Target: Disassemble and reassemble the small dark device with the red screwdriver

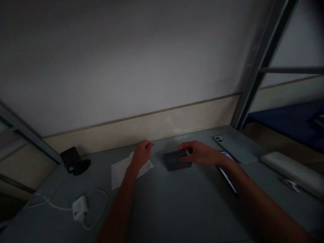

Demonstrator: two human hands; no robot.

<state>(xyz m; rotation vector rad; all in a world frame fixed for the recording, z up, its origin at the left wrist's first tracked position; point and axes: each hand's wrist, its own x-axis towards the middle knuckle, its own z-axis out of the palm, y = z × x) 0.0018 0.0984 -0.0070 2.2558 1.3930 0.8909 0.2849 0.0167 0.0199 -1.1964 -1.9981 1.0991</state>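
Note:
My right hand point(197, 152) grips the right end of a dark grey box point(176, 160) on the table, thumb across its near top and fingers behind. The box has a row of small slots along its far edge and red marking on its front. A bit of red shows by the right fingertips; I cannot make out what it is. My left hand point(142, 152) hovers near the wall, fingers curled together. Whatever it may hold is too dim and small to name. Beneath that wrist lies a creased white sheet of paper point(120, 173), partly covered by the forearm.
A lit phone point(227, 174) lies partly under my right forearm, near a tablet-like slab with a camera bump point(234, 147). Left are a black stand point(74, 161) and a white charger point(80, 207) with cable. A long pale case point(293, 170) is right. Metal posts flank the table.

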